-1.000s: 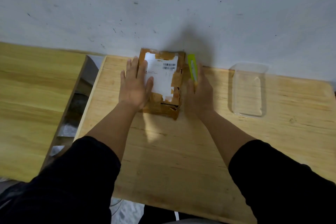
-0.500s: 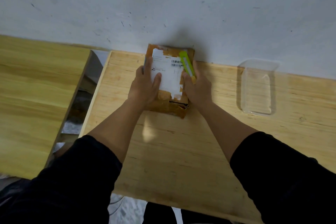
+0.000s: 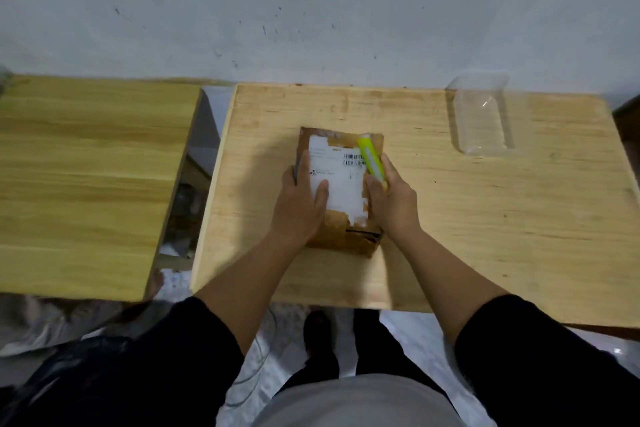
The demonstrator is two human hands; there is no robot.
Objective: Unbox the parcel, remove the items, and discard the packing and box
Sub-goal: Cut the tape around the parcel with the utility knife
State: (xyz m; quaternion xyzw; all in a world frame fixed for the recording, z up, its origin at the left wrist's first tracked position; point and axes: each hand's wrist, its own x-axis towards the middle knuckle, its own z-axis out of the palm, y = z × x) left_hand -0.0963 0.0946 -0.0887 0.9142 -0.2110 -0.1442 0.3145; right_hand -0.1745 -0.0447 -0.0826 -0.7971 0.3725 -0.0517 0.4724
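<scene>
A brown cardboard parcel (image 3: 346, 236) with a torn white shipping label lies in the middle of the light wooden table (image 3: 485, 236). My left hand (image 3: 301, 204) lies flat on the parcel's left side, fingers wrapping its left edge, thumb on the label. On the parcel's right edge, my right hand (image 3: 393, 199) grips a yellow-green utility knife (image 3: 371, 158). The knife points away from me across the parcel's top right corner. Whether its blade is out is not visible.
A clear plastic tray (image 3: 481, 118) stands at the table's back right near the grey wall. A second, darker wooden table (image 3: 86, 184) is on the left, with a gap between the two. White sheeting and my feet show below the front edge.
The parcel has come toward me from the back wall to the table's middle. My right hand with the knife went from beside the parcel onto its right edge.
</scene>
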